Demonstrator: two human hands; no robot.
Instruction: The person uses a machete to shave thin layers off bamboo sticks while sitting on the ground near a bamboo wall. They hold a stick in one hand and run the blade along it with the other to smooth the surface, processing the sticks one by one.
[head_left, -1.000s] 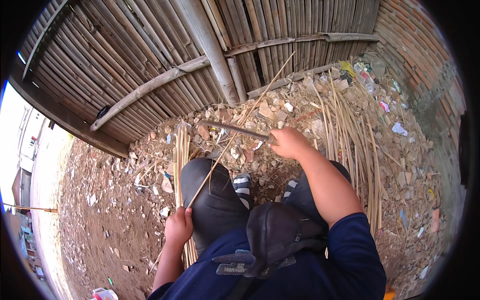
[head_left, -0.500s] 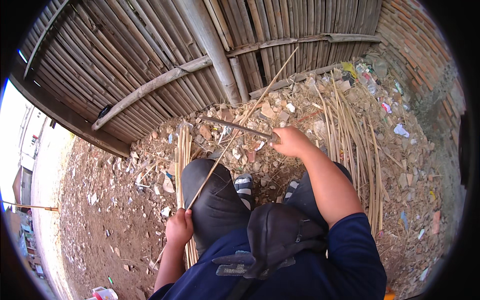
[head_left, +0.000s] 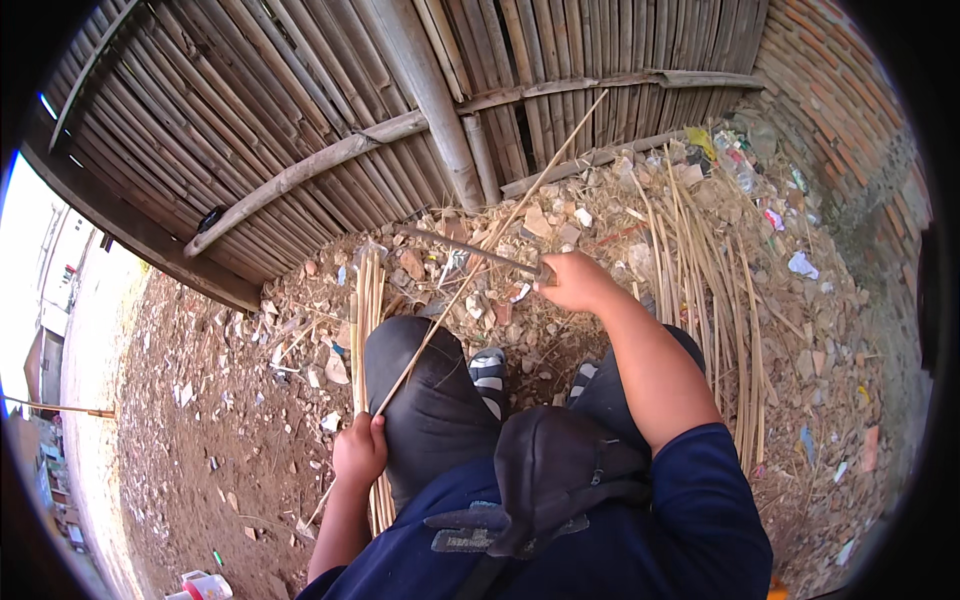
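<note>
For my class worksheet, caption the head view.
Left hand grips a long thin stick; right hand holds a dark, narrow tool.

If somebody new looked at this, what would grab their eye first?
Probably the long thin stick slanting from the left hand across the left knee toward the slatted fence ahead. Next, the dark blade-like tool in the right hand, crossing that stick in the middle of the view. Then the loose spread of pale sticks on the rubble-strewn ground to the right.
</note>
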